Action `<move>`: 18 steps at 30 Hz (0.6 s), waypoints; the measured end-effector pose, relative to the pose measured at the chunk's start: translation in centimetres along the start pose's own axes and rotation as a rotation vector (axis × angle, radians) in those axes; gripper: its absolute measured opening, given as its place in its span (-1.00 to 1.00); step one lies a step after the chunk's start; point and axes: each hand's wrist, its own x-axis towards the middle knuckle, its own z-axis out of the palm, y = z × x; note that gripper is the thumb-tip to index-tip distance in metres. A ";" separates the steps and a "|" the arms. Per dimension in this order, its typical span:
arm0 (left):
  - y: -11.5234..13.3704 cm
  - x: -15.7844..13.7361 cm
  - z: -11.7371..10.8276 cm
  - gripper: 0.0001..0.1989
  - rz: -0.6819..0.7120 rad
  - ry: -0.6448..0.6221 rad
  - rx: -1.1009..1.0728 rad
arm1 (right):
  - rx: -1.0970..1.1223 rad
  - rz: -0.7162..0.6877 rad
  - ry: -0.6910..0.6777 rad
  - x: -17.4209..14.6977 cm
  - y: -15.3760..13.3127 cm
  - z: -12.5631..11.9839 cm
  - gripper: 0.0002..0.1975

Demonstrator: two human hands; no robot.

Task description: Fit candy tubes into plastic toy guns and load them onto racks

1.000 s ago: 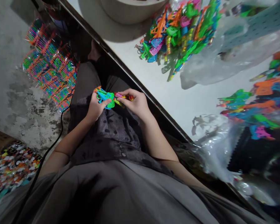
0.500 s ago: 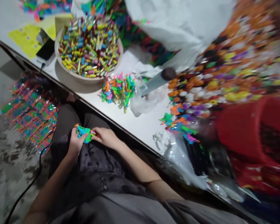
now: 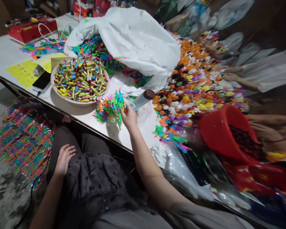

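Observation:
My right hand (image 3: 130,118) reaches over the table to a small heap of bright plastic toys (image 3: 109,106), its fingers bent at the heap's right side. A bit of something reddish-brown shows by the fingertips, too small to name. My left hand (image 3: 64,159) rests on my thigh, empty, fingers spread. Just behind the heap stands a round bowl (image 3: 52,85) full of small clear tubes with coloured contents (image 3: 82,79). Right beside my right hand, a pale cylinder with a dark brown end (image 3: 143,98) lies tilted on clear plastic.
A white sack (image 3: 138,35) spills colourful toys. Right of it spreads a large heap of orange, white and purple pieces (image 3: 186,92), with co-workers' hands (image 3: 231,74) behind. A red bucket (image 3: 214,127), phone (image 3: 41,81) and yellow sheet (image 3: 21,71) share the table. Packed bags (image 3: 21,140) lie on the floor.
The blue-green toy gun held over my lap is no longer in my hands. My right hand has moved up to the toy heap; my left has opened on my thigh. The view has tilted up.

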 end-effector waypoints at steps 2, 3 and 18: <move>-0.5 1.1 -1.6 -0.69 -0.055 0.025 -0.070 | -0.108 0.068 0.006 2.7 0.4 0.1 -0.60; -0.8 1.6 -2.3 -0.72 -0.086 0.026 -0.119 | -0.164 0.088 -0.024 3.6 0.4 0.4 -0.62; -0.3 5.1 -4.2 -0.71 -0.387 0.049 -0.404 | -0.374 0.106 0.008 18.5 1.9 2.3 -0.58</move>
